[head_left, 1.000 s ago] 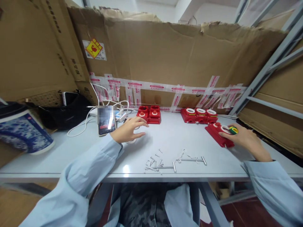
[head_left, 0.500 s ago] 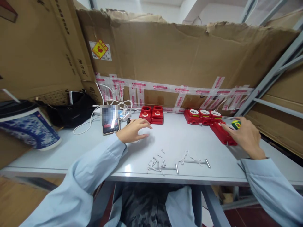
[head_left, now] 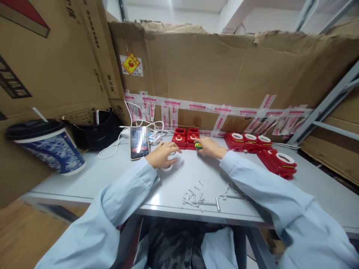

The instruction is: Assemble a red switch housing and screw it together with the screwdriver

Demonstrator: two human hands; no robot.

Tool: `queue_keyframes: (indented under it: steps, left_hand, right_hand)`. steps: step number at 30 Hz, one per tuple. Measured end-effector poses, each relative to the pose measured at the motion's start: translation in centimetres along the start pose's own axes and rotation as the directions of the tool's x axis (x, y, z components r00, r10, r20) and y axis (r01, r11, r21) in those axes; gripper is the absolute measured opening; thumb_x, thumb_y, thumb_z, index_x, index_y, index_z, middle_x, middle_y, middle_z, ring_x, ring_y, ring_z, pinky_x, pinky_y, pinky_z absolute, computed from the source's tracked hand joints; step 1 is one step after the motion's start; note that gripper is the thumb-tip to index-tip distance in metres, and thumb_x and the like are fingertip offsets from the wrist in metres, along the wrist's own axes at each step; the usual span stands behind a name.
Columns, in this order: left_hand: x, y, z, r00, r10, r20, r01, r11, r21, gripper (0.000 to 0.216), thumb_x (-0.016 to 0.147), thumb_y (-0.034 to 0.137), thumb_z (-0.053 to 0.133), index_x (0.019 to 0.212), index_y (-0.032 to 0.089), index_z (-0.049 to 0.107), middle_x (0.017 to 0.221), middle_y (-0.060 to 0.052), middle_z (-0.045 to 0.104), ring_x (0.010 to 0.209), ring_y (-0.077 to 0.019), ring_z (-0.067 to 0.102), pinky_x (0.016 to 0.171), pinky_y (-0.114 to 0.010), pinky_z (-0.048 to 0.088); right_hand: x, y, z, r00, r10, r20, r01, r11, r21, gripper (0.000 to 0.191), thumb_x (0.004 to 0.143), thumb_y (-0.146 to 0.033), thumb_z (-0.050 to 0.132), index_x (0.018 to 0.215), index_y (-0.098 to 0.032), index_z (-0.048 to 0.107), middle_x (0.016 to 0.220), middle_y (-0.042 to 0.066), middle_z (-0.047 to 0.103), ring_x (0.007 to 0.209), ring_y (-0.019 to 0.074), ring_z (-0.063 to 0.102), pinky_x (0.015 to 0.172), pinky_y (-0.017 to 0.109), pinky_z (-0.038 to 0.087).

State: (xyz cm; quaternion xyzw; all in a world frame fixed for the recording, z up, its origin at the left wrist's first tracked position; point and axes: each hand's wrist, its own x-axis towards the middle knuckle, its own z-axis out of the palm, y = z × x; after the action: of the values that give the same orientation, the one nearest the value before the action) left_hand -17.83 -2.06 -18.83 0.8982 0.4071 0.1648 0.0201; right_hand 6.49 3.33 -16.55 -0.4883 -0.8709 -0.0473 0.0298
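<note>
My right hand (head_left: 209,148) is closed around a screwdriver with a green and yellow handle (head_left: 198,146); its shaft is hidden. That hand is beside the right one of two red boxes (head_left: 193,139), each with a round red button. Just left of it stands the other red box (head_left: 179,138). My left hand (head_left: 163,154) hovers or rests over the table in front of them, fingers apart. Beneath it a white ring (head_left: 167,168) partly shows. Several loose screws (head_left: 193,196) lie near the table's front edge, next to a T-shaped metal tool (head_left: 217,204).
On the right, several red housings with white rings (head_left: 284,158) stand by the cardboard wall (head_left: 210,71). A phone (head_left: 139,147), white cables (head_left: 108,151), a black bag (head_left: 97,132) and a large blue-and-white cup (head_left: 53,151) occupy the left side.
My right hand has swung from the red housing at the right to the red button boxes, carrying the screwdriver. My left hand stays in much the same place. The view has turned slightly left.
</note>
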Motion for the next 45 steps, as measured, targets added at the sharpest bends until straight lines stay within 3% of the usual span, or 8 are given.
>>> queue_keyframes:
  steps: [4,7,17,21,28,32,38,45]
  left_hand:
    - [0.0,0.4,-0.1,1.000,-0.001,0.001,0.001,1.000,0.013,0.031,0.083,0.032,0.060,0.112,0.022,0.059,0.114,-0.009,0.059,0.111,-0.0286,0.052,0.094,-0.048,0.035]
    - [0.0,0.4,-0.1,1.000,0.017,-0.014,-0.016,1.000,0.018,0.030,0.083,0.033,0.060,0.111,0.023,0.059,0.113,-0.008,0.059,0.110,-0.0276,0.052,0.094,-0.046,0.036]
    - [0.2,0.9,0.4,0.999,0.048,-0.006,-0.048,0.998,-0.036,0.030,0.084,0.033,0.058,0.113,0.024,0.059,0.116,-0.008,0.058,0.110,-0.0275,0.052,0.092,-0.044,0.038]
    - [0.5,1.9,0.7,0.996,0.087,0.002,-0.087,0.995,-0.057,0.039,0.086,0.035,0.058,0.123,0.025,0.052,0.122,-0.009,0.055,0.111,-0.0269,0.053,0.093,-0.044,0.040]
    - [2.0,2.6,2.2,1.000,0.008,-0.008,-0.009,0.993,-0.121,0.055,0.086,0.044,0.056,0.131,0.017,0.039,0.124,-0.015,0.052,0.109,-0.0265,0.056,0.095,-0.043,0.044]
    - [2.5,2.9,2.4,0.994,-0.052,-0.100,0.041,0.993,-0.112,0.061,0.087,0.040,0.055,0.138,0.017,0.031,0.129,-0.016,0.043,0.121,-0.0297,0.047,0.102,-0.047,0.040]
    - [2.1,4.9,1.6,0.981,-0.117,-0.158,0.081,0.973,-0.215,0.048,0.090,0.042,0.045,0.132,0.019,0.038,0.122,-0.014,0.046,0.114,-0.0283,0.052,0.098,-0.047,0.043]
    - [2.9,7.1,2.7,0.951,-0.287,-0.113,0.266,0.949,-0.169,0.091,0.069,0.065,0.063,0.137,0.016,0.029,0.124,-0.020,0.044,0.104,-0.0387,0.059,0.090,-0.053,0.046]
  right_hand:
    - [0.3,-0.1,1.2,0.999,-0.006,0.050,0.007,1.000,-0.021,0.040,0.077,-0.022,0.059,0.116,-0.016,0.055,0.099,0.013,0.069,0.086,0.0238,0.063,0.066,0.028,0.038]
    - [-0.9,0.6,0.9,0.996,-0.024,0.082,0.025,1.000,-0.014,0.032,0.077,-0.021,0.056,0.109,-0.017,0.058,0.094,0.011,0.069,0.084,0.0228,0.063,0.065,0.027,0.038]
    - [-9.8,3.4,-1.9,0.966,-0.189,0.179,0.161,0.974,0.158,0.012,0.069,-0.014,0.054,0.078,-0.020,0.060,0.081,0.004,0.069,0.071,0.0171,0.059,0.064,0.024,0.039]
    - [-11.3,3.5,-1.9,0.969,-0.192,0.156,0.151,0.959,0.240,0.011,0.069,-0.014,0.051,0.075,-0.019,0.060,0.079,0.004,0.069,0.069,0.0159,0.059,0.062,0.024,0.038]
    - [-10.7,0.9,-1.4,0.990,-0.121,0.076,0.097,0.962,0.257,0.011,0.073,-0.016,0.053,0.072,-0.019,0.063,0.068,0.003,0.068,0.059,0.0139,0.055,0.056,0.023,0.035]
    - [-10.4,-1.9,-1.1,0.995,-0.092,0.041,0.076,0.952,0.295,0.010,0.075,-0.018,0.053,0.071,-0.018,0.062,0.070,0.005,0.069,0.061,0.0151,0.058,0.057,0.024,0.036]
    - [-9.8,-3.8,-2.6,0.941,-0.334,0.055,0.282,0.864,0.418,0.028,0.075,-0.016,0.054,0.101,-0.022,0.063,0.096,0.004,0.072,0.081,0.0180,0.063,0.071,0.025,0.041]
    - [-10.2,1.1,-2.2,1.000,-0.018,0.023,0.017,0.998,0.061,0.014,0.082,-0.023,0.052,0.093,-0.019,0.060,0.079,0.007,0.069,0.071,0.0207,0.063,0.058,0.026,0.032]
